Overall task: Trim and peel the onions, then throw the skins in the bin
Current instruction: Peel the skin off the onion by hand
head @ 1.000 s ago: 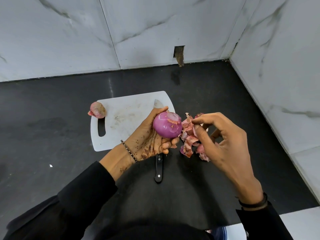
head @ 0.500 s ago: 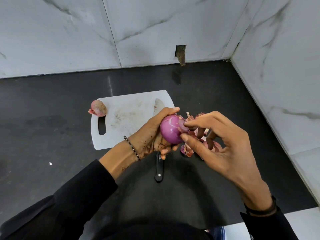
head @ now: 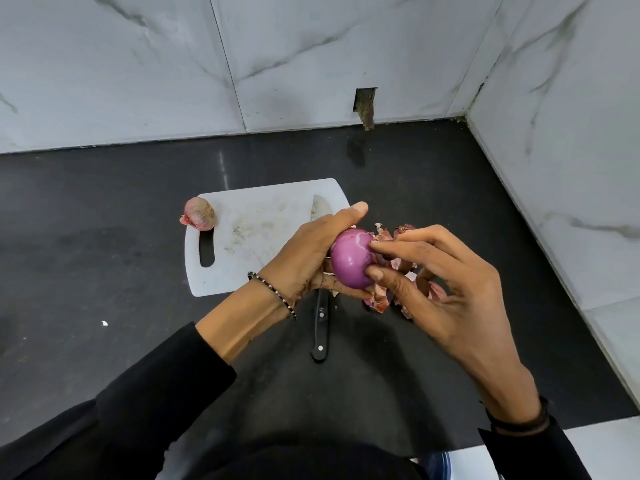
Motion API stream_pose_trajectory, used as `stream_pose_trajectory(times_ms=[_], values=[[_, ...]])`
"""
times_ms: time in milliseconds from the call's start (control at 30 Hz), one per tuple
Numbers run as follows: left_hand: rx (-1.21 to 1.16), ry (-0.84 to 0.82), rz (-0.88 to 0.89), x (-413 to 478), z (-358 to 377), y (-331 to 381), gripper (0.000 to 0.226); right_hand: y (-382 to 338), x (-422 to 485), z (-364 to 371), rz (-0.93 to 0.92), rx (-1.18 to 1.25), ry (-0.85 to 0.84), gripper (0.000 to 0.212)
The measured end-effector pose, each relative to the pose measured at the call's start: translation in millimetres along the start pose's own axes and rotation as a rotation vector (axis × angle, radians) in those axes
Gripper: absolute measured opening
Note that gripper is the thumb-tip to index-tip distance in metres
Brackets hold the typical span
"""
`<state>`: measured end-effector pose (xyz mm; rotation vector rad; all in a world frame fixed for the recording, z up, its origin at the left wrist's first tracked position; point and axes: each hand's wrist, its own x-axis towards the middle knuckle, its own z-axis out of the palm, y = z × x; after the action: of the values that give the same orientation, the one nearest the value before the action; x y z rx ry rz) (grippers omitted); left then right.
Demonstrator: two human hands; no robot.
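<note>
A peeled purple onion (head: 349,259) is held above the black counter, just right of the white cutting board (head: 256,233). My left hand (head: 308,254) grips it from the left, thumb over the top. My right hand (head: 446,289) pinches the onion's right side with thumb and index finger. A second onion (head: 199,213), still in its skin, lies at the board's far left corner. A pile of pink onion skins (head: 398,271) lies on the counter, mostly hidden behind my right hand.
A black-handled knife (head: 320,327) lies under my hands, its blade tip (head: 320,211) on the board. Marble walls close the back and right side of the black counter (head: 104,271). A bit of blue object (head: 438,465) shows at the bottom edge.
My right hand came in from the skin pile to the onion and now pinches its right side. My left hand has turned the onion slightly.
</note>
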<state>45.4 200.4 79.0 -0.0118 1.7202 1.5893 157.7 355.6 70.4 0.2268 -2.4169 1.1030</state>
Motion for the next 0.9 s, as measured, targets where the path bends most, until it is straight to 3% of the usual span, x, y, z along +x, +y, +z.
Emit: stream_pose_trajectory(times_ms=[100, 233, 433, 633, 900], values=[[0.025, -0.004, 0.026, -5, 2, 4, 0.054, 1, 0, 2, 0.057, 0.036, 0.027, 0.029], [-0.03, -0.1, 0.028, -13, 3, 5, 0.042, 2, 3, 0, 0.122, 0.063, 0.072, 0.024], [-0.089, -0.221, 0.076, -11, -4, 0, 0.05, -2, 4, -2, 0.128, 0.058, 0.079, 0.022], [-0.105, -0.219, 0.206, -5, -13, -9, 0.068, -4, 7, -6, 0.163, 0.124, 0.051, 0.021], [-0.054, -0.215, 0.309, -1, -22, -15, 0.064, -3, 9, -5, 0.207, 0.161, -0.035, 0.018]])
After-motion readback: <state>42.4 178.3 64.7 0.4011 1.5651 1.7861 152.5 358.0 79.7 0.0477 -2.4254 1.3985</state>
